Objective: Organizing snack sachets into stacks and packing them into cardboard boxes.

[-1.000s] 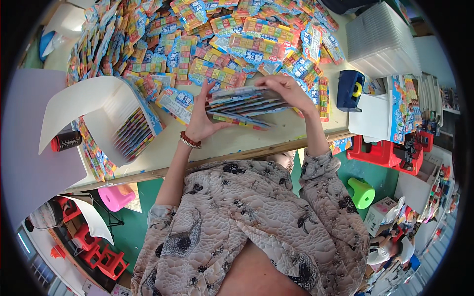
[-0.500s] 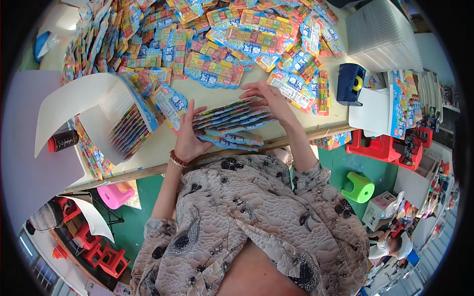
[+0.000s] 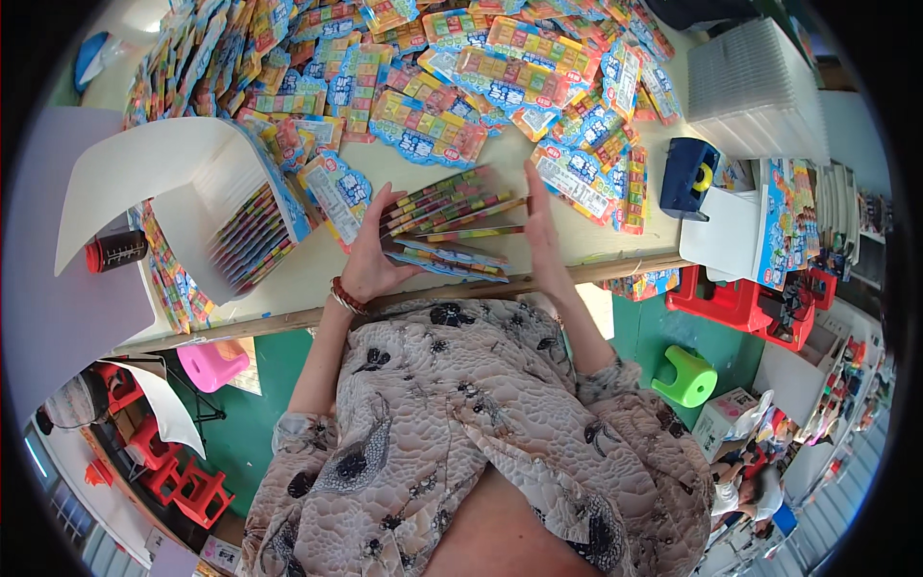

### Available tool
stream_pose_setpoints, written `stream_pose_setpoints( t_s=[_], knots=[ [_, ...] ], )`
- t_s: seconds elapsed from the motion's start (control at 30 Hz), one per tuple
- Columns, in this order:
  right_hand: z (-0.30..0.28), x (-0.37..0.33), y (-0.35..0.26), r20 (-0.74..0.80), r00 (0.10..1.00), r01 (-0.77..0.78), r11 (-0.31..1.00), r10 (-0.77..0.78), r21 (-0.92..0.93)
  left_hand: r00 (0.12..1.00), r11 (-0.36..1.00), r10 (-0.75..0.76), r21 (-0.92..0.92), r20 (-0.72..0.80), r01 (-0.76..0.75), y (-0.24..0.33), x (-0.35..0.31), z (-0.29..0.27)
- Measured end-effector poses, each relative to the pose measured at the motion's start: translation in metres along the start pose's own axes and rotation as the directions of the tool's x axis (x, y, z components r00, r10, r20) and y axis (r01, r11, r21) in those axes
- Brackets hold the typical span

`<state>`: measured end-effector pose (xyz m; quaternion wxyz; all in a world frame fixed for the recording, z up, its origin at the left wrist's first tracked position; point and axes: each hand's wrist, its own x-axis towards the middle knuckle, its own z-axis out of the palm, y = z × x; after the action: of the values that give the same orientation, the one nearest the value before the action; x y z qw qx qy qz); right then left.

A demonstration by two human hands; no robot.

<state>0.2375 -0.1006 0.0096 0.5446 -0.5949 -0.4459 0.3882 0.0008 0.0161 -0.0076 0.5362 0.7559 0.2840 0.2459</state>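
Between my hands on the table stands a loose row of flat, colourful blister packs (image 3: 452,207) on edge, some tilted and fanned apart. My left hand (image 3: 373,252) cups their left ends, fingers on the far side and thumb on the near side. Upright at the right ends is my right hand (image 3: 544,236), fingers stretched flat, its palm side touching or very near the packs. A few blue-edged packs (image 3: 452,262) lean lowest, close to the table edge. Just beyond my left hand lies a single pack with its pale back up (image 3: 336,197).
A big heap of the same packs (image 3: 428,125) covers the far table. At left, a white open box (image 3: 187,207) holds a row of packs, beside a dark cylinder (image 3: 117,252). To the right are a blue tape dispenser (image 3: 685,173), stacked clear trays (image 3: 755,91) and another filled box (image 3: 735,226).
My right hand has come down from over the packs to their right ends, its fingers straightening. The packs have tipped more upright, now showing coloured edges. The view has shifted slightly.
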Motion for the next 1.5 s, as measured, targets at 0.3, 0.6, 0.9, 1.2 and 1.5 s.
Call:
stream_pose_setpoints(
  t_s=[0.3,0.6,0.9,1.2,1.5],
  knots=[
    [0.022,0.000,-0.018,-0.053,0.993,0.074,0.922,-0.102,-0.381,0.997,0.994,0.002,0.109,-0.076,0.006,0.005,0.001,0.000],
    [0.022,-0.012,-0.049,0.333,0.900,0.432,0.677,-0.281,-0.595,0.992,0.989,0.099,0.120,-0.072,-0.090,0.005,-0.001,0.000],
    [0.025,0.002,-0.070,0.463,0.871,0.480,0.482,-0.163,-0.733,0.994,0.979,0.103,0.180,-0.033,-0.095,0.014,0.002,-0.004],
    [-0.049,0.012,-0.133,0.137,0.990,0.030,0.868,0.044,-0.495,0.996,0.994,0.055,0.094,-0.076,-0.048,0.010,0.002,-0.001],
    [-0.076,0.097,-0.097,0.091,0.977,0.211,0.829,-0.192,-0.518,0.995,0.994,0.085,0.066,0.049,-0.088,0.011,0.010,-0.008]
  ],
)
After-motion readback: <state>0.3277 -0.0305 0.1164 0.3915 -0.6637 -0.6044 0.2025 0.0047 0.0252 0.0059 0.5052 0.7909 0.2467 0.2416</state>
